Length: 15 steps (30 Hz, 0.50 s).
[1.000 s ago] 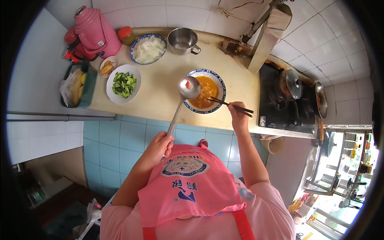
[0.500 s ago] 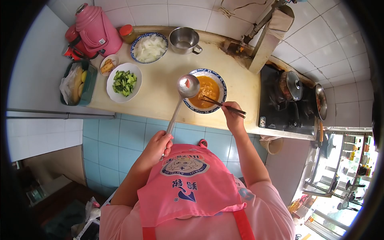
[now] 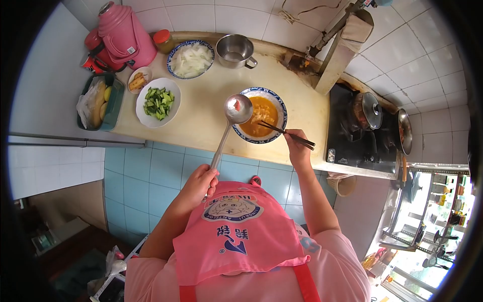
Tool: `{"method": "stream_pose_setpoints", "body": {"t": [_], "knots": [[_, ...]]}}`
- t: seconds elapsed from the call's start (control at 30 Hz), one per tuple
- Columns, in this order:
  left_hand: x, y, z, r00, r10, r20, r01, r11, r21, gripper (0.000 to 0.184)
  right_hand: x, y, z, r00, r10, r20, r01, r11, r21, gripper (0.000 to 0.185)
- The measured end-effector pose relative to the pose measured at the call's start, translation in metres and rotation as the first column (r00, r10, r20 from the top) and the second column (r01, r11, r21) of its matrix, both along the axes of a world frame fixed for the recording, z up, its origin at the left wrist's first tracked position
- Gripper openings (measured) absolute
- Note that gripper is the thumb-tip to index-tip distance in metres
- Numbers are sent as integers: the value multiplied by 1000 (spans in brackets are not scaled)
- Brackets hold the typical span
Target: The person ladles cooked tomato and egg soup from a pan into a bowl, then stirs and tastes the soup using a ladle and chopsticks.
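Note:
My left hand (image 3: 201, 183) is closed round the long handle of a metal ladle (image 3: 220, 146). The ladle's round head overlaps the left rim of a blue-and-white bowl (image 3: 285, 111), and a small reddish patch shows in it. Inside the bowl is an orange liquid (image 3: 266, 108) with pale clumps, like beaten egg. Between the fingers of my right hand (image 3: 299, 146) is a pair of dark chopsticks (image 3: 282, 130). Their tips dip into the liquid near the bowl's middle.
Left on the counter (image 3: 201, 110) are a plate of chopped green vegetable (image 3: 159, 103), a plate of pale slices (image 3: 191, 59), a small dish (image 3: 139, 79) and a green basket (image 3: 114, 103). A steel pot (image 3: 235, 50) stands behind. A lidded pan (image 3: 369, 108) sits on the black stove (image 3: 347, 146).
The chopstick tips have shifted slightly within the liquid, and my right hand has moved a little right and down. The ladle stays over the bowl's left rim. The whole view has shifted slightly.

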<state>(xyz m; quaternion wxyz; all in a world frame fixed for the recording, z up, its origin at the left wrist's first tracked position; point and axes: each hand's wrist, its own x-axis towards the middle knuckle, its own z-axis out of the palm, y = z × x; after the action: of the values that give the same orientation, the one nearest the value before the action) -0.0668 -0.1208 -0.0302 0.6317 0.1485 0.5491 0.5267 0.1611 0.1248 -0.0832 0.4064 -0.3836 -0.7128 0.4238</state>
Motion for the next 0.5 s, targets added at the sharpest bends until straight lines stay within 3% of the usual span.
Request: {"method": "stream_pose_setpoints", "body": {"t": [0.27, 0.33, 0.5], "knots": [[-2, -1, -2, 999, -45, -7, 45, 999, 0, 25, -4, -3, 9, 999, -30, 31, 31, 999, -11, 10], [-2, -1, -2, 999, -43, -5, 43, 999, 2, 25, -3, 1, 9, 984, -56, -170, 30, 988, -153, 10], [-2, -1, -4, 999, -38, 8, 38, 999, 10, 25, 5, 2, 25, 954, -98, -282, 14, 958, -286, 13]]}}
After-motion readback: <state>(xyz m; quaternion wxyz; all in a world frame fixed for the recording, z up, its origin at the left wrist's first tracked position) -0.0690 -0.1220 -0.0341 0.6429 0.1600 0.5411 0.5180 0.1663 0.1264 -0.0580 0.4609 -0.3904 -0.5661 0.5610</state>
